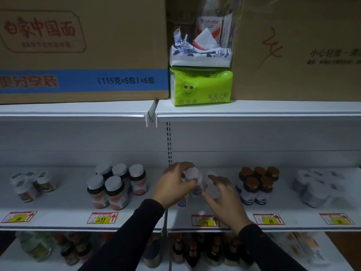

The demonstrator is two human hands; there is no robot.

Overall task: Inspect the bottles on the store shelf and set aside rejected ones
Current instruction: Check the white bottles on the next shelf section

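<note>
The white-capped bottles [197, 182] that matter just now stand in a small cluster on the middle shelf [78, 206], right beside the slotted upright where two shelf sections meet, above the yellow price tag [205, 222] marked 118. The person's left hand [175, 182] has its fingers curled round the cap of one bottle [192, 174] at the back of the cluster, gripping it from above. The right hand [222, 194] is over the nearer bottles with its fingers bent down onto a pale cap [213, 190]; it looks to be pinching that bottle, though the blur makes the hold hard to read for sure. I'd judge this is the picking-up part of the inspection: both hands are on this group and nothing is yet lifted clear enough to read a label. Next, it seems to me, one bottle needs raising and turning so its label and seal face the person, without knocking its close-packed neighbours over. Further out on the same shelf stand the dark bottles with white caps [115, 184] to the left and the brown-capped bottles [257, 184] to the right, each over its own tag. On the top shelf sit a green tissue pack [201, 87] and large cartons [82, 47].
</note>
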